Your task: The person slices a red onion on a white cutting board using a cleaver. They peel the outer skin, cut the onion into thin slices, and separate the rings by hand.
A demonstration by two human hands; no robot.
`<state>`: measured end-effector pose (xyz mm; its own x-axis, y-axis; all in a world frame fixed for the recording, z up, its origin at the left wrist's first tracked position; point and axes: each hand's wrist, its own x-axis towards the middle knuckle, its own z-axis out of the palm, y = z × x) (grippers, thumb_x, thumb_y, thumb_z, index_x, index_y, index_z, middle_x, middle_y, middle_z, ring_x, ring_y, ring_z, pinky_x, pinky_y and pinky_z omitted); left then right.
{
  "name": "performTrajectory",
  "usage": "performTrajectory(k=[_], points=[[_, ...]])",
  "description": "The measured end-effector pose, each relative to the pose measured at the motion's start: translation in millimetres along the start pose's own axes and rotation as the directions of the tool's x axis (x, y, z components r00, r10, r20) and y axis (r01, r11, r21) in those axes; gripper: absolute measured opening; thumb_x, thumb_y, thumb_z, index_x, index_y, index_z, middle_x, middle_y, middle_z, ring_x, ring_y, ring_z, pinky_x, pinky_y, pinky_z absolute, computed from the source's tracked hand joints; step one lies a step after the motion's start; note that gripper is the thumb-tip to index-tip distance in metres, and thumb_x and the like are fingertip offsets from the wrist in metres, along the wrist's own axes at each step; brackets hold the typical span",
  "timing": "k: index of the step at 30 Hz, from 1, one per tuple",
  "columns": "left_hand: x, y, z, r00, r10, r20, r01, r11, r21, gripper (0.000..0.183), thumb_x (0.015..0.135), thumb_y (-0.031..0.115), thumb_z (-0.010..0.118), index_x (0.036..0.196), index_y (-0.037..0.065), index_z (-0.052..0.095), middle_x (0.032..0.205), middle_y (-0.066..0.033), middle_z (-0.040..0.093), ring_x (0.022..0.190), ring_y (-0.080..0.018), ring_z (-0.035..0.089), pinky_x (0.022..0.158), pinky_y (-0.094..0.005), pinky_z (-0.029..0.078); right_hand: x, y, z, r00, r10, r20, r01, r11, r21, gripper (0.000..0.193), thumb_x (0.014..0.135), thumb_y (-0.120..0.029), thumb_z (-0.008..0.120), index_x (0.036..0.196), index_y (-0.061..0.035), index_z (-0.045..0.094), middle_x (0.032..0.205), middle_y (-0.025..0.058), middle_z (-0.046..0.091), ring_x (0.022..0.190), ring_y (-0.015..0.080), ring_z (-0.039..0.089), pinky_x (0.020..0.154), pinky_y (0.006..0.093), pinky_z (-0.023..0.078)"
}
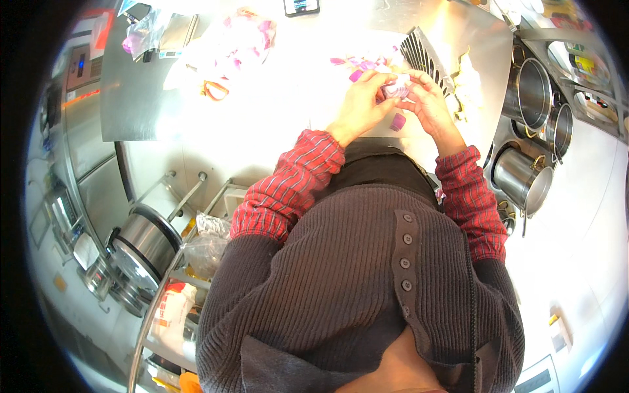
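Over the steel table [151, 111], both hands hold a red onion [397, 86], its pale and purple layers showing between the fingers. My left hand [363, 103] grips its left side, with thumb and fingers closed around it. On the other side my right hand [429, 108] pinches it with the fingertips. Loose purple onion pieces [367, 65] lie just beyond the hands, and one more purple piece [398, 122] rests below them. Beside the right hand is a flat, black-and-pale striped thing [422, 56], whose kind I cannot make out.
Pale yellowish scraps [464, 85] lie to the right. Farther left are a clear bag with purple contents [252, 39] and an orange-brown loop [215, 90]. A phone [301, 6] sits at the far edge. Steel pots [532, 95] stand right of the table; a large pot [147, 239] is lower left.
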<state>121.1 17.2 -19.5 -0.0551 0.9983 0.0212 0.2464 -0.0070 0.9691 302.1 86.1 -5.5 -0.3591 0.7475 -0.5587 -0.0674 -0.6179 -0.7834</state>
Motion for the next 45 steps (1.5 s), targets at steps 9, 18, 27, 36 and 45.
performTrajectory(k=[9, 18, 27, 36, 45], points=[[15.8, -30.0, -2.4, 0.957, -0.270, 0.107, 0.288, 0.843, -0.454, 0.037, 0.085, 0.000, 0.070, 0.121, 0.006, 0.064, 0.090, -0.0051, 0.062, 0.072, -0.0115, 0.061, 0.065, -0.0278, 0.052, -0.8, -1.5, 12.7, 0.988, -0.069, 0.138, 0.074, 0.997, -0.033, 0.047, 0.099, 0.002, 0.052, 0.145, -0.0032, 0.047, 0.136, 0.0159, 0.058, 0.112, 0.0238, 0.065, 0.087, 0.0363, 0.061], [8.1, -20.0, -3.2, 0.965, -0.250, 0.079, 0.259, 0.857, -0.445, 0.034, 0.087, -0.005, 0.070, 0.117, 0.005, 0.057, 0.099, -0.0023, 0.062, 0.085, -0.0111, 0.063, 0.078, -0.0277, 0.055, -3.1, -4.4, 12.6, 0.986, -0.044, 0.160, 0.046, 0.999, -0.006, 0.054, 0.094, 0.008, 0.044, 0.147, -0.0014, 0.044, 0.144, 0.0202, 0.051, 0.119, 0.0260, 0.061, 0.096, 0.0394, 0.058], [8.2, -27.4, -13.3, 0.941, -0.279, 0.190, 0.337, 0.769, -0.543, 0.020, 0.086, -0.006, 0.070, 0.101, 0.005, 0.063, 0.096, -0.0007, 0.064, 0.088, -0.0112, 0.062, 0.081, -0.0275, 0.053, -5.9, 2.6, 12.0, 0.969, -0.084, 0.232, 0.074, 0.996, 0.050, 0.053, 0.093, 0.006, 0.043, 0.146, 0.0007, 0.047, 0.142, 0.0159, 0.054, 0.122, 0.0251, 0.061, 0.097, 0.0402, 0.058], [6.7, -15.2, -23.0, 0.918, -0.337, 0.211, 0.378, 0.578, -0.724, 0.017, 0.087, -0.006, 0.069, 0.099, 0.005, 0.065, 0.095, -0.0025, 0.066, 0.090, -0.0139, 0.064, 0.082, -0.0295, 0.054, -8.2, 4.4, 16.0, 0.974, -0.073, 0.216, 0.077, 0.997, -0.013, 0.037, 0.098, -0.007, 0.061, 0.134, 0.0005, 0.058, 0.125, 0.0115, 0.066, 0.106, 0.0203, 0.067, 0.085, 0.0344, 0.059], [3.5, -25.1, -32.4, 0.827, -0.391, 0.403, 0.467, 0.079, -0.881, 0.011, 0.094, -0.002, 0.063, 0.103, 0.003, 0.065, 0.108, -0.0083, 0.067, 0.101, -0.0218, 0.066, 0.088, -0.0349, 0.055, -7.3, 9.4, 8.7, 0.967, -0.024, 0.255, -0.002, 0.995, 0.102, 0.036, 0.097, -0.008, 0.067, 0.132, -0.0006, 0.063, 0.113, 0.0103, 0.072, 0.094, 0.0192, 0.070, 0.082, 0.0319, 0.059]])
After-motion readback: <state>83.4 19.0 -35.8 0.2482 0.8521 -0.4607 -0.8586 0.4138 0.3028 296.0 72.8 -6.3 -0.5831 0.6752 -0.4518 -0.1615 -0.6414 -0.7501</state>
